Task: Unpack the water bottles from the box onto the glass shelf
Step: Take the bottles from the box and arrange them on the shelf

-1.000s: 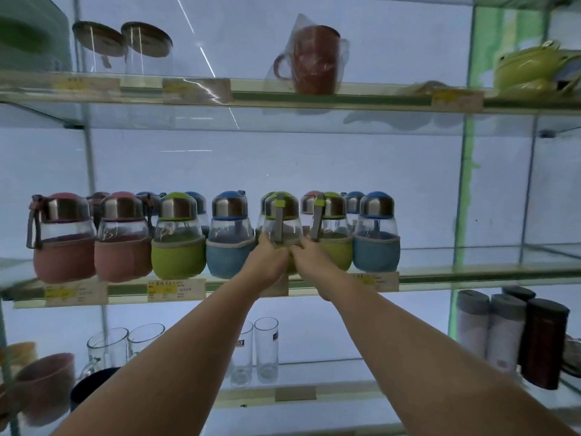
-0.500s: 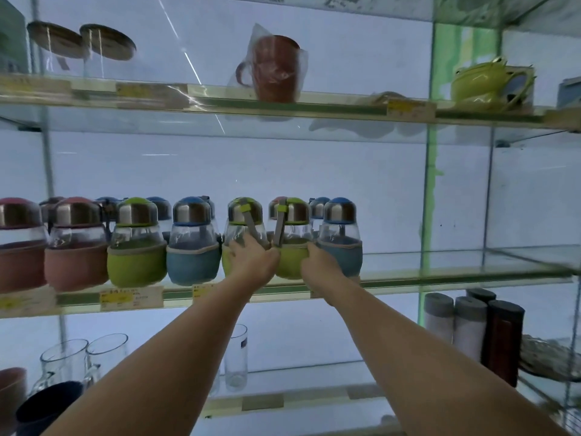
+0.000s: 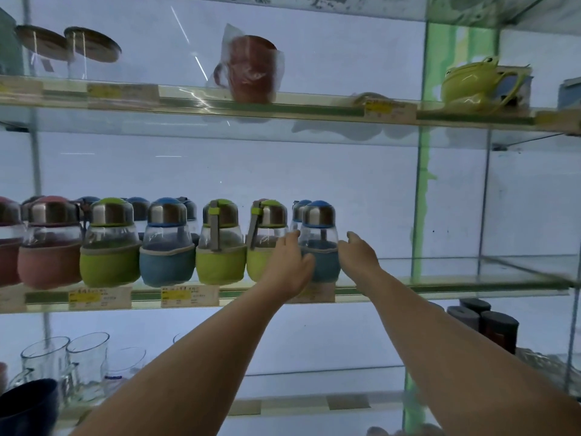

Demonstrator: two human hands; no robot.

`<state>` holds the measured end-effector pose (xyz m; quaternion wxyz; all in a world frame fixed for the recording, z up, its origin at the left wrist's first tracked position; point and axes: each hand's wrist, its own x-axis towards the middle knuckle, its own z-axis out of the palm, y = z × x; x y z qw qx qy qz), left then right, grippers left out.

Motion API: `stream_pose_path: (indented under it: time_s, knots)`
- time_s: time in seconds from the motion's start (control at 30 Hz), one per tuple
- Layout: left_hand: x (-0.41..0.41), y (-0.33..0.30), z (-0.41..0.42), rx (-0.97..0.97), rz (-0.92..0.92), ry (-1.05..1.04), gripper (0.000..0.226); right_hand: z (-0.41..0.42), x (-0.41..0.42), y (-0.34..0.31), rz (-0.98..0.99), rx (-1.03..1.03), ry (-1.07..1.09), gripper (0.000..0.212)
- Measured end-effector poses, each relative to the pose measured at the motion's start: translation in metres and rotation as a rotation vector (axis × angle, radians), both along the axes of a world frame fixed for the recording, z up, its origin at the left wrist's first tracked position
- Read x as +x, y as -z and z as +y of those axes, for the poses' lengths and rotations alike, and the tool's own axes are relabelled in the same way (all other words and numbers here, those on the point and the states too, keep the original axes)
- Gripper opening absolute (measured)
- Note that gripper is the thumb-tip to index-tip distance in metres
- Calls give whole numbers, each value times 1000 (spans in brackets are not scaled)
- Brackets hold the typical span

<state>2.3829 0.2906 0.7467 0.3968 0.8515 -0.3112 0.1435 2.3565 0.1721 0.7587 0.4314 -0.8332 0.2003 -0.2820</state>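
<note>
Fingers [image 3: 294, 239] straight on both hands, flanking the blue bottle [image 3: 319, 243], not gripping it.
Left hand [image 3: 290, 265] touches its sleeve, right hand [image 3: 358, 256] just beside. Bottle stands at row's end on glass shelf [image 3: 456, 283]. Step: squaring up; next probably the box, not in view.

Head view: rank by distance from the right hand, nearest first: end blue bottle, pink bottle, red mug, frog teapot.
1. End blue bottle, just left of the right hand.
2. Red mug and frog teapot, shelf above: too close to call.
3. Pink bottle, far left.
</note>
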Motion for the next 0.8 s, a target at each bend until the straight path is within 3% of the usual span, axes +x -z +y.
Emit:
stream_pose_path:
  time_s: [0.3, 0.57, 0.8]
  knots:
    - [4, 3, -27, -83, 194, 18, 39, -10, 10, 12, 21, -45, -94, 37]
    - [2, 4, -30, -115, 218, 19, 40, -10, 17, 19, -47, -10, -110, 35]
    - [-10, 3, -9, -160, 203, 14, 42, -9, 1, 12, 41, -69, -103, 43]
